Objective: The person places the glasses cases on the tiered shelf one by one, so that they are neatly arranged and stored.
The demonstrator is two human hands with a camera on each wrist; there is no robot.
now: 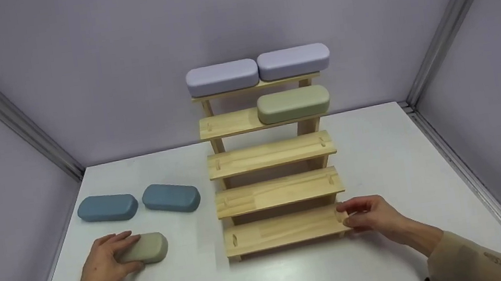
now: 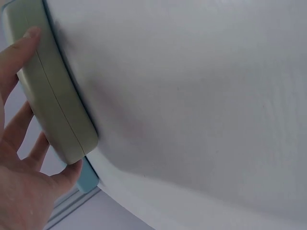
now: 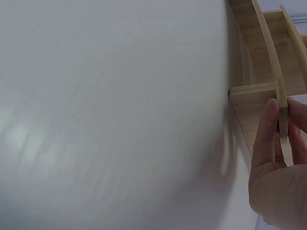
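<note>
**Six cases, one stepped rack, two hands**

Cases, six in all, rounded oblong, lids shut:
- Lilac, two: left lilac case (image 1: 222,77) and right lilac case (image 1: 294,61), end to end and touching on the top step.
- Green, two: one green case (image 1: 293,104) on the right part of the second step from the top; one green case in hand (image 1: 146,248) lying on the white surface (image 1: 387,151) at front left, also seen in the left wrist view (image 2: 53,91).
- Blue, two: left blue case (image 1: 107,208) and right blue case (image 1: 171,198), side by side on the surface behind the held green one, near each other but apart.

Rack, one: wooden rack (image 1: 271,154) of five steps, standing mid-surface. The three lower steps carried nothing.

Hands, two:
- Left hand (image 1: 105,266) lay over the left end of the green case, palm down, forearm coming in from the lower left. Its fingers (image 2: 19,50) were curled round the case's long edge and the thumb pressed its near end, grasping it while it rested on the surface.
- Right hand (image 1: 369,216) reached in from the lower right to the right end of the lowest step. Its fingers (image 3: 265,139) and thumb pinched that board's end.
</note>
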